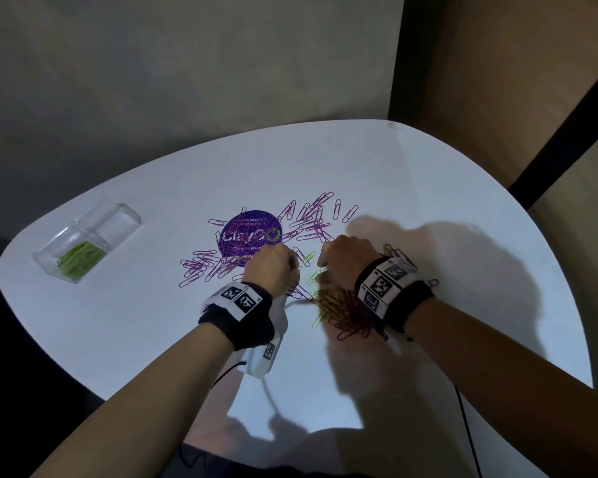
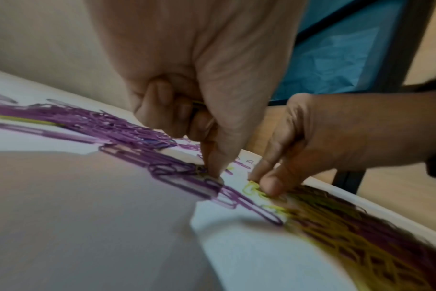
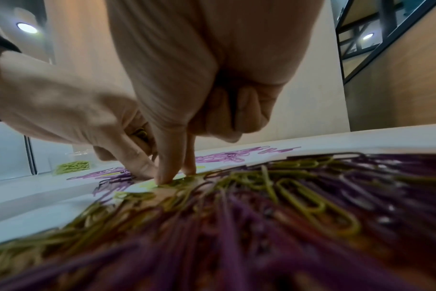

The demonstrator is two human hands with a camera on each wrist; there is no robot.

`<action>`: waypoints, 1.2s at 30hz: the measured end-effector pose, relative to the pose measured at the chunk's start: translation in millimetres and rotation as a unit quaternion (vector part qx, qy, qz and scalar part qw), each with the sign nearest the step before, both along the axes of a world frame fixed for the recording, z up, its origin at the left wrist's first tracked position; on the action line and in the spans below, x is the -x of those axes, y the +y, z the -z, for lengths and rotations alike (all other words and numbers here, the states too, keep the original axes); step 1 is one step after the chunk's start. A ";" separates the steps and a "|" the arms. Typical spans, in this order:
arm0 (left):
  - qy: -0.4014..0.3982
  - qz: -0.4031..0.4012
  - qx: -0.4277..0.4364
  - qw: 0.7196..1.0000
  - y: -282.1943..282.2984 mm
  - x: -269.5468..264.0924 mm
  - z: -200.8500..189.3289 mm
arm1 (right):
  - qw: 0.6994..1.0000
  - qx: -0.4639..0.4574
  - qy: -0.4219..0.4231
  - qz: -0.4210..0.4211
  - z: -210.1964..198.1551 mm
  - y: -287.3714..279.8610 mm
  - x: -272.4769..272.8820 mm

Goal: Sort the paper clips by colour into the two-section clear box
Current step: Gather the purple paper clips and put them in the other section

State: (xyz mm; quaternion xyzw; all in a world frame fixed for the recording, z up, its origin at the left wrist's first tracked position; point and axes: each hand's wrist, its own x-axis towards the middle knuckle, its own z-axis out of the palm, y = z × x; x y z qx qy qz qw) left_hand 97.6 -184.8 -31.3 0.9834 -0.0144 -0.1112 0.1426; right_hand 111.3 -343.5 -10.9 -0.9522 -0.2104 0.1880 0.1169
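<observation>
The two-section clear box (image 1: 126,215) stands at the table's far left; green clips (image 1: 82,258) fill its nearer section, and the other section looks empty. Purple clips (image 1: 308,219) lie spread over the middle. A mixed green and purple pile (image 1: 342,312) sits under my right wrist. My left hand (image 1: 295,270) keeps green clips (image 2: 196,103) in its curled fingers, one fingertip (image 2: 213,172) down on the table. Close beside it, my right hand (image 1: 321,272) pinches a green clip (image 2: 250,188) at the pile's edge with thumb and forefinger (image 3: 166,177).
A round purple sticker (image 1: 251,232) lies under some purple clips. The white table (image 1: 118,339) has a rounded edge, with walls behind it and on the right. Cables trail from both wrist bands towards me.
</observation>
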 end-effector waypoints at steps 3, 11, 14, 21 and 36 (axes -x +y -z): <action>0.044 -0.025 0.113 0.992 5.6 -2.9 -0.4 | 1.000 -0.009 -0.010 -0.002 -1.4 1.8 1.0; 0.137 -0.208 0.532 0.809 5.1 -8.1 -15.8 | 0.996 0.025 -0.019 -0.080 -0.1 -2.3 -2.3; 0.164 -0.235 0.572 0.769 4.0 -11.1 -16.8 | 0.998 -0.036 0.006 -0.049 6.5 -5.1 -4.6; 0.074 -0.144 0.364 0.917 2.8 -24.7 -2.3 | 0.956 -0.254 0.096 0.108 12.1 -33.6 -20.3; 0.155 -0.148 0.508 0.834 -1.0 -21.2 -8.5 | 0.681 -0.545 0.362 0.328 1.8 -28.5 -28.4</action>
